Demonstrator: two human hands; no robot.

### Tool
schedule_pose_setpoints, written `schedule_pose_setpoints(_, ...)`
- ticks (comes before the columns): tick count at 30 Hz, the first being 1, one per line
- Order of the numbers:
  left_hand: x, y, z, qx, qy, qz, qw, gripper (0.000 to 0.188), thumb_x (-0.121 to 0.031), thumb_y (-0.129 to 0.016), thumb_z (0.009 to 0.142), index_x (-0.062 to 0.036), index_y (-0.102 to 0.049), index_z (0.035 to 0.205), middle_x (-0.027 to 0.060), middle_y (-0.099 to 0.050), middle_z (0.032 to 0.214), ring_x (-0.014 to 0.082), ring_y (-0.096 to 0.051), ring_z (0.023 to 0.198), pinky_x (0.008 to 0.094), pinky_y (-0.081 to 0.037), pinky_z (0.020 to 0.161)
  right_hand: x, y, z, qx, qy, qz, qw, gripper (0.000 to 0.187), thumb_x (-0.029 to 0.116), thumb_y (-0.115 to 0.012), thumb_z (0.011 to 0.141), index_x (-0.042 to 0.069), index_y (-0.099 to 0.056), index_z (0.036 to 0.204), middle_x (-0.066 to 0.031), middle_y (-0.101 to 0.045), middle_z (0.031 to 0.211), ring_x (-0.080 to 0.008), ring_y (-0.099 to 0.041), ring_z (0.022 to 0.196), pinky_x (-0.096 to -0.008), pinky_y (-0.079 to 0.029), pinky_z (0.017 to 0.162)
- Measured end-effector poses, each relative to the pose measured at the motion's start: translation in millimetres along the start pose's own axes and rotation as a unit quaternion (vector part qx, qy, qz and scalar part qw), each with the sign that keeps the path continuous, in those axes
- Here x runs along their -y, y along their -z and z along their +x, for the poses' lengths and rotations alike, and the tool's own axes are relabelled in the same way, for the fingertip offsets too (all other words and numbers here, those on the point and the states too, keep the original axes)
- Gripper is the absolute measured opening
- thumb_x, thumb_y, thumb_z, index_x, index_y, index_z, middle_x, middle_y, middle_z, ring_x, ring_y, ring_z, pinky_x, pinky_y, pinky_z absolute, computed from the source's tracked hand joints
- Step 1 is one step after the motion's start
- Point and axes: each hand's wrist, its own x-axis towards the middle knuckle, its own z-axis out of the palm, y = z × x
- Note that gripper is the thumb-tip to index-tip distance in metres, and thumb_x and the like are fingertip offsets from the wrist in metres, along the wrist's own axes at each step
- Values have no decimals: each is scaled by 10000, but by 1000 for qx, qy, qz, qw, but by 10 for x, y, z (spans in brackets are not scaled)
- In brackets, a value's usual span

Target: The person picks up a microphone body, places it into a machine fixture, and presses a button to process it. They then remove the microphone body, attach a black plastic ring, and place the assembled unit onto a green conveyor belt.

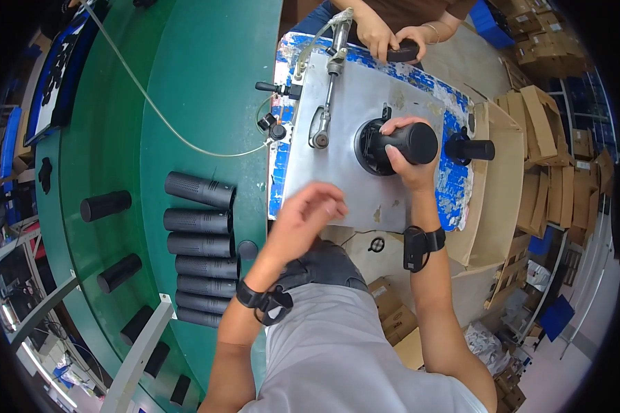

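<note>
Black cylinder (421,142) in its grip, the right hand (418,175) wraps fingers and thumb round the sides, above a round base (367,161) on the metal plate (317,175); whether base and cylinder touch is hard to tell. The left hand (302,217), loosely curled, hovers over the plate's near left corner. Black tubes (200,221) lie on the green table (179,89) at left.

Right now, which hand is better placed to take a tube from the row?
Left, probably: the left hand looks empty and is nearer the tubes, while the right hand grips the black cylinder.
</note>
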Motion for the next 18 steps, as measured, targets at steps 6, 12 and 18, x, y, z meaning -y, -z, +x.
schedule_pose_setpoints(6,-464,600,686,-167,-159,228,946,152,-86,-546,924,14,-615,1015,79,-664,866,168,-638,837,282,-499,780,8,14,36,10,12,-1,1000,392,24,-659,697,32,-498,1054,-119,-611,930,-221,-585,903,-383,-471,886)
schedule_pose_setpoints(12,-344,1265,1555,-253,-254,649,672,318,-242,-518,895,3,-666,1035,211,-674,991,392,-635,925,451,-489,869,-8,-71,18,3,27,-10,1000,379,11,-646,701,30,-500,1050,-115,-613,927,-208,-589,891,-369,-475,872)
schedule_pose_setpoints(18,-331,1271,1632,-195,54,691,694,434,-345,-421,936,-14,-700,964,271,-653,917,460,-610,906,503,-470,861,-4,-43,10,-3,28,-9,1000,382,9,-643,704,24,-501,1059,-115,-616,929,-206,-590,896,-365,-475,874)
